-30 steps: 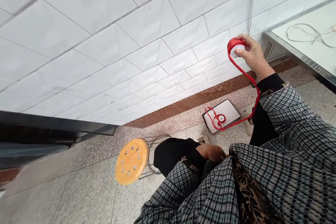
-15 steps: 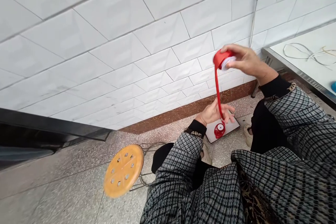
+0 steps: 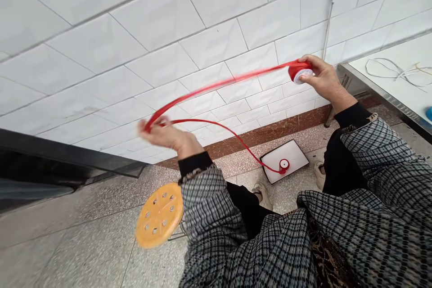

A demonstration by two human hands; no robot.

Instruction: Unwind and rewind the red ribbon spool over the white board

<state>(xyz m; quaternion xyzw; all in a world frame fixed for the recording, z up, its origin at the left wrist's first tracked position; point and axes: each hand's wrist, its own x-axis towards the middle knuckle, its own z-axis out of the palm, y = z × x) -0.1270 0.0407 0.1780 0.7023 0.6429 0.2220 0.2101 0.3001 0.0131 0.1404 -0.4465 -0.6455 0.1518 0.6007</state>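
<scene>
1. The room was lined with white rectangular wall tiles (image 3: 168, 31), and a thin cable (image 3: 329, 13) ran up them on the right. A brown skirting band (image 3: 270, 131) followed their foot, above a speckled grey terrazzo floor (image 3: 84, 220).
2. At the far left, a dark ledge (image 3: 43, 157) ran along the wall, low in the view.
3. Further right, a round orange stool seat (image 3: 158, 215), pierced with holes, stood on the floor just beside the checked left sleeve (image 3: 211, 216).
4. The left hand (image 3: 165, 132) was raised in front of the tiles, its grip clenched on a red ribbon (image 3: 219, 83). The ribbon stretched up and across to the other hand, blurred along its length.
5. A thinner-looking length of the ribbon curved down from the left hand to a small ribbon spool (image 3: 284, 165). The spool lay on a white board (image 3: 286, 155) with a dark border, on the floor beyond the person's beige shoes (image 3: 262, 195).
6. The right hand (image 3: 324, 81) was held high, its grip closed around a large red ribbon spool (image 3: 299, 72), with the white core facing outward.
7. At the far right stood a steel-edged desk (image 3: 388, 69) with a white top, carrying pale looped wires (image 3: 394, 71) and a blue object (image 3: 429, 113) cut off by the frame.
</scene>
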